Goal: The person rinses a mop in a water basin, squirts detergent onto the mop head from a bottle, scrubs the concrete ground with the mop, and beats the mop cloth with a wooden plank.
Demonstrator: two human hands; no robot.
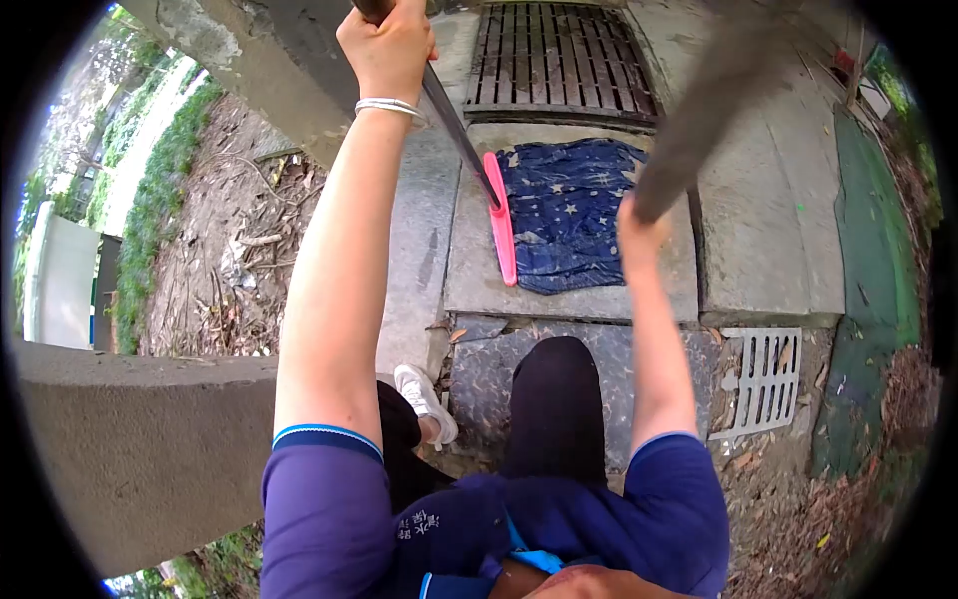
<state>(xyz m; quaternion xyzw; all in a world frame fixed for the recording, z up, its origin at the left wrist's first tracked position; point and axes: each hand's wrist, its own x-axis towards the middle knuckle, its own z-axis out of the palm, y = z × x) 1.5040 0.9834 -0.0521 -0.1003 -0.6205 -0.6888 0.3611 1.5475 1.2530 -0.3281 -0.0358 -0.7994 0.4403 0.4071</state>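
My left hand [387, 45] is wrapped round a dark pole [454, 125] at the top of the view. At the pole's lower end is a narrow pink head [502, 222], resting along the left edge of a dark blue cloth [569, 215] with pale stars. The cloth lies spread and wrinkled on a concrete slab. My right hand [642, 240] grips the lower end of a thick dark stick [709, 120], which slants up toward the upper right. Motion blurs the stick, and its far end is indistinct. Part of the cloth's right edge is behind my right hand.
A slatted drain grate [559, 60] lies beyond the cloth, and a pale grate [766, 379] is at the right. A low concrete wall [150, 439] runs along my left. Green sheeting [873, 250] and leaf litter border the right side. My white shoe [424, 399] stands on the paving.
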